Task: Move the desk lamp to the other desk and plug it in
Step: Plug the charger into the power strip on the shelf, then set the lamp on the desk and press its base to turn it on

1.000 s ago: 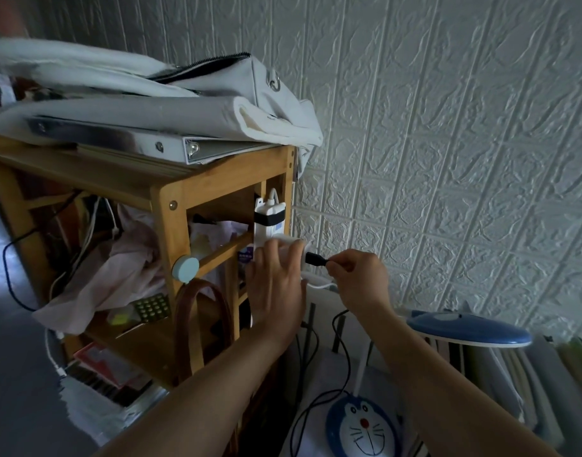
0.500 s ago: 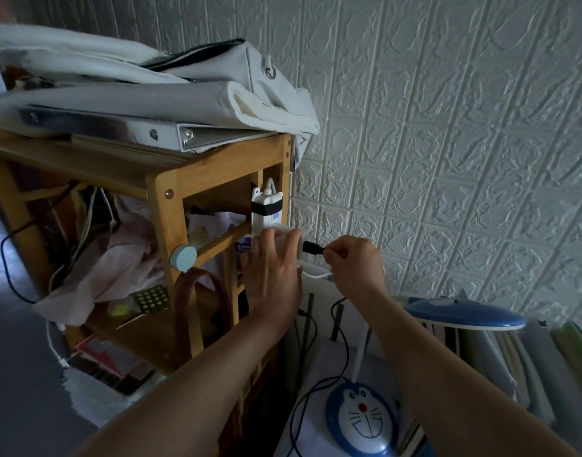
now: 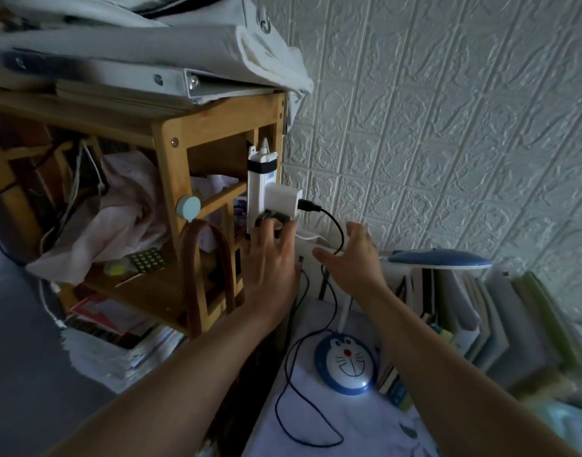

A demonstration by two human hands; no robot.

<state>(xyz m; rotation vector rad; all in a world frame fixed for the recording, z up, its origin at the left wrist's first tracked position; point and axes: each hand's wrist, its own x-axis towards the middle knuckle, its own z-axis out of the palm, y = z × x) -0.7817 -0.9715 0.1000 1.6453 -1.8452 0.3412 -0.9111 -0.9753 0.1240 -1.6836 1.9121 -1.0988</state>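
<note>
2 hands hover by a white power strip (image 3: 261,189) strapped upright to a wooden shelf (image 3: 170,143). The black plug (image 3: 307,205), pinched by the right hand (image 3: 354,258) half a second ago, now sits in the white adapter (image 3: 283,201) on that strip. The right hand has let go, fingers spread wide, holding nothing. The left hand (image 3: 271,255) rests relaxed fingers against the strip's lower end. Its cord (image 3: 299,357) runs down to the blue cartoon-cat desk lamp (image 3: 345,361) standing on the bench (image 3: 316,423) below. Plugging in looks finished.
</note>
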